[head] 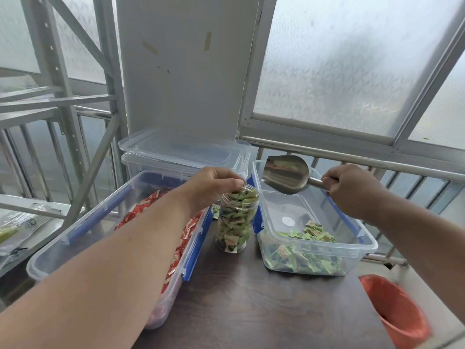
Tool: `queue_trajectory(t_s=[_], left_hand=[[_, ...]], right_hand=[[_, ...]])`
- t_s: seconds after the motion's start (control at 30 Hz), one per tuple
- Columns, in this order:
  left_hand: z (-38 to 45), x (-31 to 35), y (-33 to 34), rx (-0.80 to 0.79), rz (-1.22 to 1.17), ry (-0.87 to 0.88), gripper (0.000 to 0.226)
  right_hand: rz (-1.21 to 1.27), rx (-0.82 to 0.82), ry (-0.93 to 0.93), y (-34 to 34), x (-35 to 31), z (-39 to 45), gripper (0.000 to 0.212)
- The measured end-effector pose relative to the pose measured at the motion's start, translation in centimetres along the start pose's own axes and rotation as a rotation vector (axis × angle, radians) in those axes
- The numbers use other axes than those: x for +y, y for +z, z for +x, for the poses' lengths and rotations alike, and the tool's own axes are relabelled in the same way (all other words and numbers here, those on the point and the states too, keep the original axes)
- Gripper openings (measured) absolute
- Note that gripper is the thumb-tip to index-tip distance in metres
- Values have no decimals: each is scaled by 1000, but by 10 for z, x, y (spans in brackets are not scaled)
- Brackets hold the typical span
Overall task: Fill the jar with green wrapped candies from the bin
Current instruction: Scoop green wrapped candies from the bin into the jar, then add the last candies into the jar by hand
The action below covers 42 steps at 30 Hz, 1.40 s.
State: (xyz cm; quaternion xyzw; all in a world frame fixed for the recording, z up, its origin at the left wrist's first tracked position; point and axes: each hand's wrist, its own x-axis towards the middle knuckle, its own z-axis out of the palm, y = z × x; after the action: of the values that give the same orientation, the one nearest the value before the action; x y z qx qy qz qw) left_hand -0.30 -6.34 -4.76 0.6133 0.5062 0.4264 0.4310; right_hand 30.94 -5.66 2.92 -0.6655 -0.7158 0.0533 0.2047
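Note:
A clear plastic jar (236, 220) stands upright on the dark table, packed with green wrapped candies up to its open mouth. My left hand (214, 187) rests on the jar's rim, fingertips pinching at the top candies. My right hand (352, 190) grips the handle of a metal scoop (286, 173), which hovers over the far end of the clear bin (362, 238) and looks empty. Green wrapped candies (307, 255) lie in the near part of that bin.
A clear bin with blue clips (75, 245) holding red wrapped candies sits left of the jar. Stacked clear lids and a box (183, 152) stand behind. An orange bucket (397, 311) is on the floor at the right. A metal railing (377, 162) runs behind the bins.

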Motion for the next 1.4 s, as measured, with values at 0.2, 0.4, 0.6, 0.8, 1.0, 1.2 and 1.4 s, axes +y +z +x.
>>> queue_trajectory(t_s=[0.2, 0.4, 0.6, 0.8, 1.0, 1.2, 1.4], left_hand=[[0, 3, -3, -56, 5, 10, 49], [-3, 7, 2, -61, 38, 86, 40], [1, 1, 2, -20, 153, 68, 27], [-1, 1, -3, 8, 226, 55, 22], [-2, 12, -9, -175, 263, -1, 23], [9, 24, -16, -128, 368, -2, 17], [40, 28, -21, -153, 609, 4, 9]], right_hand=[[22, -47, 84, 25, 26, -2, 28], [45, -92, 133, 45, 40, -4, 27], [-4, -105, 136, 58, 45, -4, 28], [-7, -123, 123, 61, 46, 0, 26], [53, -172, 143, 62, 54, 6, 25], [59, -386, 135, 66, 54, 12, 26], [480, -548, 232, 69, 40, 32, 27]])
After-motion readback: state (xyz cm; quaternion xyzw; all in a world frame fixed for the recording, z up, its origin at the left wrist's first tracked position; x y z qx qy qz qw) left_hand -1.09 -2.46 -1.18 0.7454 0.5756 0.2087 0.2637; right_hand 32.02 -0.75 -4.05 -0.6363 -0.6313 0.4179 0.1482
